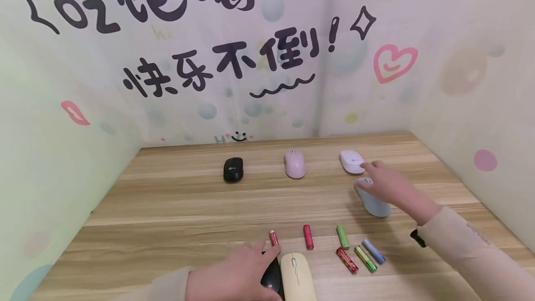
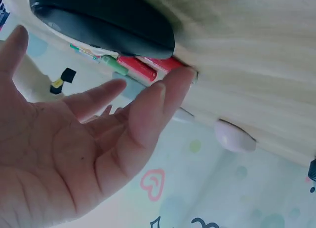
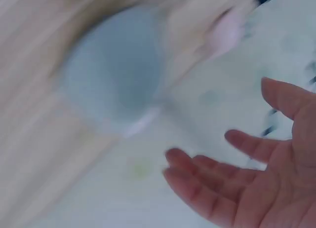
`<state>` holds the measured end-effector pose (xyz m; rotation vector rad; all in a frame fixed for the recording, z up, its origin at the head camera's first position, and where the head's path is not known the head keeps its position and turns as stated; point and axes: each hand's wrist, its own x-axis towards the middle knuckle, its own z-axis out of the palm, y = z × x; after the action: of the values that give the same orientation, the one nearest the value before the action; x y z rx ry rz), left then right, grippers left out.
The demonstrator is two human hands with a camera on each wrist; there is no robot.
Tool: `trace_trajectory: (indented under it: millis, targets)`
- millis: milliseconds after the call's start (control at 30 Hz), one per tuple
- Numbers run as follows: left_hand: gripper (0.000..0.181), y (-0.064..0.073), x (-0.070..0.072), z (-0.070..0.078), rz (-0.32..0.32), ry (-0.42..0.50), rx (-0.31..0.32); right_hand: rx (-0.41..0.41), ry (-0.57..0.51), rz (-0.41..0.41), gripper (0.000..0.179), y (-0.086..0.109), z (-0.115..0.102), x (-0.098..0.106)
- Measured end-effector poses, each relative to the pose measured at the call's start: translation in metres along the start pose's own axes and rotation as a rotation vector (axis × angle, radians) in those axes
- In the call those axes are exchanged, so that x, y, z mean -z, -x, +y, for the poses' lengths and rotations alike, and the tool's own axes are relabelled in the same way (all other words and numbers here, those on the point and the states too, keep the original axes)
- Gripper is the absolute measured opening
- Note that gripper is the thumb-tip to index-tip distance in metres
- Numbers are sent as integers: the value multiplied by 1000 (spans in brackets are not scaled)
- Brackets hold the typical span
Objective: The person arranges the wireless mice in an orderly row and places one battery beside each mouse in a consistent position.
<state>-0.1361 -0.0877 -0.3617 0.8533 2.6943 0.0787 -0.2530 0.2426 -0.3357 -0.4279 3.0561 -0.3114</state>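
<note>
My left hand point(image 1: 234, 273) is at the front edge of the view, fingers spread around a black mouse point(image 1: 272, 277) that it partly covers. In the left wrist view that dark mouse point(image 2: 98, 23) appears above the loosely bent fingers. Right beside it lies a cream-yellow mouse point(image 1: 298, 278). My right hand point(image 1: 394, 189) reaches over a blue-grey mouse point(image 1: 376, 204) on the right, its fingers extended and holding nothing. The right wrist view has the blue-grey mouse point(image 3: 116, 70), blurred, apart from the relaxed fingers. A white mouse point(image 1: 352, 161) sits just beyond the right fingertips.
At the back of the wooden table point(image 1: 175, 208) stand a pink mouse point(image 1: 295, 165) and another black mouse point(image 1: 233, 169). Several batteries lie in front: red point(image 1: 308, 237), green point(image 1: 342, 237), blue point(image 1: 374, 251) and others. A printed curtain point(image 1: 234, 120) borders the back and sides.
</note>
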Motion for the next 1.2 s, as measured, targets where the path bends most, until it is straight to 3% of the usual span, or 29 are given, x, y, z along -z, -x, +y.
trace_trajectory:
  millis: [100,233,367,500,600,800,1200]
  targets:
    - [79,2,1,-2,-27,-8,-22,130,21,-24,54,17,-40,-1]
    - [79,3,0,-3,-67,33,-50,387,1,-124,46,46,-88,-21]
    - [81,3,-1,-5,-85,107,-60,616,36,-193,47,68,-115,-44]
    - [81,1,-1,-5,-99,139,-47,672,81,-267,47,78,-127,-57]
    - [82,0,-2,-3,-101,114,-34,680,124,-274,48,79,-130,-62]
    - [84,-1,-4,-2,-80,23,-58,759,134,-182,50,79,-128,-67]
    - [83,-4,-8,-3,-45,-37,-80,881,164,-85,57,80,-127,-73]
